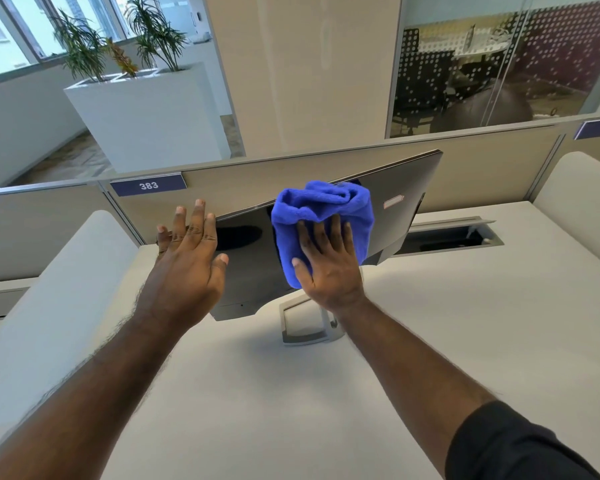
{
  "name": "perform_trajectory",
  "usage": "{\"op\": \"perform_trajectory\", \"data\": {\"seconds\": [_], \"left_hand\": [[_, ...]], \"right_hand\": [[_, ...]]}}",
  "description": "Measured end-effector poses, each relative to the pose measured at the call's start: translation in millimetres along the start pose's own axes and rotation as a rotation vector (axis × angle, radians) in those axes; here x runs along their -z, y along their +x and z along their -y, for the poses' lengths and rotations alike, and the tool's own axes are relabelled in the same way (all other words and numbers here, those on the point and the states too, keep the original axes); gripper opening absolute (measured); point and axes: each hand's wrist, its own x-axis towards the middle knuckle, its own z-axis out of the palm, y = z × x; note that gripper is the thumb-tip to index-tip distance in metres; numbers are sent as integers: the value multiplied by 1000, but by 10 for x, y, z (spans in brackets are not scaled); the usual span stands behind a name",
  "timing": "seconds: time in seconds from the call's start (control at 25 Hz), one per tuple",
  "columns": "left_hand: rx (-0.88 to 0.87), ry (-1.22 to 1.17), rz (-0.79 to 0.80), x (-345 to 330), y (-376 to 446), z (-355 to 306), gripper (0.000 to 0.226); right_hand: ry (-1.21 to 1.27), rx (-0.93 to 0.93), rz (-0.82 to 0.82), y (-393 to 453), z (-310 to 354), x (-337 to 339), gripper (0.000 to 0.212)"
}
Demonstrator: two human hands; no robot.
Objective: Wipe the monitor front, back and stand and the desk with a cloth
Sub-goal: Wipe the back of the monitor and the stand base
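A dark monitor (400, 190) stands tilted on its silver stand (303, 325) at the middle of the white desk (257, 393). My right hand (328, 263) presses a bunched blue cloth (321, 207) flat against the screen, fingers straight and spread. The cloth covers the upper middle of the screen and reaches over its top edge. My left hand (187, 254) is open at the monitor's left edge, with its fingers straight and lying against that edge.
Beige partition panels (257, 174) with a number plate 383 (148, 185) run behind the desk. An open cable tray slot (454, 235) lies at the back right. Rounded white side dividers (59, 289) flank the desk. A white planter (146, 112) stands beyond.
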Motion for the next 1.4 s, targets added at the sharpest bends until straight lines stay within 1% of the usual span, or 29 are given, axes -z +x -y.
{"op": "perform_trajectory", "data": {"seconds": [0.08, 0.2, 0.32, 0.4, 0.52, 0.68, 0.88, 0.96, 1.04, 1.12, 1.28, 1.4], "left_hand": [[-5, -3, 6, -6, 30, -41, 69], [-12, -6, 17, -4, 49, -68, 69], [-11, -4, 19, 0, 48, -90, 69], [-11, 1, 22, 3, 52, -116, 69], [-5, 0, 28, 7, 76, -155, 70], [-1, 5, 34, 4, 106, -161, 70], [-1, 13, 42, 5, 96, -172, 71], [-7, 20, 40, -7, 117, -202, 71], [-13, 30, 40, -24, 159, -255, 71], [-21, 35, 44, -39, 200, -322, 71], [-28, 38, 48, -55, 260, -426, 71], [-34, 30, 47, -61, 271, -477, 71]], "right_hand": [[-4, 19, 47, -164, -84, -27, 61], [-44, -20, 102, -351, -303, 31, 59], [-46, -82, 63, -197, -471, 170, 58], [-9, -113, 25, -23, -512, 234, 61], [-44, -84, 8, 138, -511, 224, 70], [-109, -118, 78, 34, -564, 101, 70], [-90, -237, 138, -319, -772, 35, 72], [-67, -191, 126, -195, -702, 66, 71], [-48, -95, 110, -56, -574, 65, 70], [-42, -72, 118, -62, -524, 8, 70], [-48, -184, 217, -485, -767, -134, 70], [-11, -377, 316, -712, -1046, -133, 69]]}}
